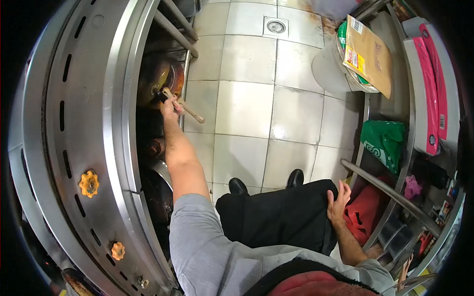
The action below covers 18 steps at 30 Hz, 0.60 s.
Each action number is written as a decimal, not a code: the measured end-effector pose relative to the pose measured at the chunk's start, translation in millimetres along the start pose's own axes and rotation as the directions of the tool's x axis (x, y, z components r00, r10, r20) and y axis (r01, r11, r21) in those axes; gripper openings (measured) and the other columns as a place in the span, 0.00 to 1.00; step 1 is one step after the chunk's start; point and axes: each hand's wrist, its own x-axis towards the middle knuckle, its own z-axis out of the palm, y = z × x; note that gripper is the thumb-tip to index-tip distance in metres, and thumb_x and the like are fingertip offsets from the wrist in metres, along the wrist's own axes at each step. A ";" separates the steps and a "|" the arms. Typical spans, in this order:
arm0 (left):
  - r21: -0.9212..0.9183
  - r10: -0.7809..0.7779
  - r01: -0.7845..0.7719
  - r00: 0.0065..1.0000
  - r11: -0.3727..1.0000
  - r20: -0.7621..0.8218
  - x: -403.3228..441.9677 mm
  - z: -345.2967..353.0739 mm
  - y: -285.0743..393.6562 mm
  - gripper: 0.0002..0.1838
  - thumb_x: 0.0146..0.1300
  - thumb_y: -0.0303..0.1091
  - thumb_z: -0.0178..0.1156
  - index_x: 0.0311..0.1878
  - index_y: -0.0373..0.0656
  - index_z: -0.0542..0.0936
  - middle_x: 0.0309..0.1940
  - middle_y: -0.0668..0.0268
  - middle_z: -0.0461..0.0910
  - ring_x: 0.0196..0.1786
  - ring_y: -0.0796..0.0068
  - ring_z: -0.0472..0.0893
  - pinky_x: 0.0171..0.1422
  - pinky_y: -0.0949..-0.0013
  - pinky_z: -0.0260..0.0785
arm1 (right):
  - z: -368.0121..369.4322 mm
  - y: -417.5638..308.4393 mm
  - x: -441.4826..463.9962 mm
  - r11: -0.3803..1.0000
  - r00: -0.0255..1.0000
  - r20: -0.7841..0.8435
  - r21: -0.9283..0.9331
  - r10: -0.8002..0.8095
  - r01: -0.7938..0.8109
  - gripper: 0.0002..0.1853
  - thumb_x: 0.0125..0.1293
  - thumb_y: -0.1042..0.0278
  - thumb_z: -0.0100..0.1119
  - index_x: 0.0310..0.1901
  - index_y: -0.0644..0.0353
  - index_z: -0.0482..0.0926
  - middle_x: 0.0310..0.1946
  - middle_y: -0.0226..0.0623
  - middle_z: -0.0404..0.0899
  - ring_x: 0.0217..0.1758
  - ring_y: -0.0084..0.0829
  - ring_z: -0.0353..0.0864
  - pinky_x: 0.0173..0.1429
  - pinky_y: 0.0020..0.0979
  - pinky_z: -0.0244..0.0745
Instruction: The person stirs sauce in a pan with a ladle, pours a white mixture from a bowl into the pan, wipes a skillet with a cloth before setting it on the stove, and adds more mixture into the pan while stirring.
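My left hand (171, 105) reaches under the steel stove and is closed around a light wooden stick-like utensil (192, 113). The utensil's rounded end points toward the floor; its other end lies near a black handle or knob, and I cannot tell whether my fingers touch that too. Just beyond is a stained, brownish metal pot or pan (175, 74) on the low shelf. My right hand (339, 201) holds nothing, its fingers apart, beside the black apron (276, 212) over my thigh.
The stove front (94, 123) with orange knobs (89, 183) runs along the left. Darker pans (157, 148) sit below it. At right are a bucket (328, 69) topped with cardboard (370, 56), a green bag (382, 143), a metal rail (390, 195) and pink packs (434, 89).
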 end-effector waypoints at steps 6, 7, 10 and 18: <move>0.006 0.284 -0.285 0.953 0.959 -0.101 -41.1 -2.1 23.4 0.12 0.46 0.23 0.57 0.15 0.45 0.66 0.09 0.71 0.60 0.09 0.78 0.57 0.13 0.73 0.51 | -4.4 -7.4 -0.1 1.000 1.000 0.016 0.010 -0.017 0.017 0.28 0.58 0.64 0.60 0.60 0.61 0.64 0.55 0.50 0.62 0.60 0.47 0.60 0.63 0.43 0.53; 0.008 0.290 -0.291 0.951 0.957 -0.104 -48.6 -3.7 20.3 0.12 0.46 0.23 0.57 0.15 0.45 0.66 0.09 0.71 0.60 0.09 0.78 0.57 0.13 0.73 0.51 | -6.1 -9.3 -1.2 1.000 1.000 0.028 0.012 -0.014 0.013 0.28 0.58 0.64 0.60 0.59 0.62 0.64 0.54 0.50 0.62 0.59 0.48 0.60 0.63 0.42 0.54; -0.013 0.325 -0.325 0.945 0.946 0.021 -69.7 -6.9 6.3 0.11 0.46 0.23 0.57 0.14 0.44 0.67 0.09 0.71 0.61 0.08 0.77 0.57 0.13 0.73 0.52 | -4.5 -9.3 -2.0 0.999 0.999 0.022 0.041 -0.028 0.027 0.28 0.58 0.64 0.60 0.59 0.62 0.65 0.54 0.50 0.62 0.59 0.48 0.61 0.62 0.42 0.56; 0.152 0.344 -0.354 0.935 0.923 0.086 -221.5 -5.8 -80.8 0.07 0.48 0.30 0.57 0.18 0.40 0.74 0.08 0.69 0.64 0.08 0.76 0.62 0.13 0.72 0.57 | -20.8 -23.7 -3.8 0.992 0.986 0.109 -0.007 -0.125 0.127 0.27 0.62 0.60 0.55 0.60 0.61 0.63 0.54 0.54 0.61 0.58 0.51 0.61 0.61 0.45 0.56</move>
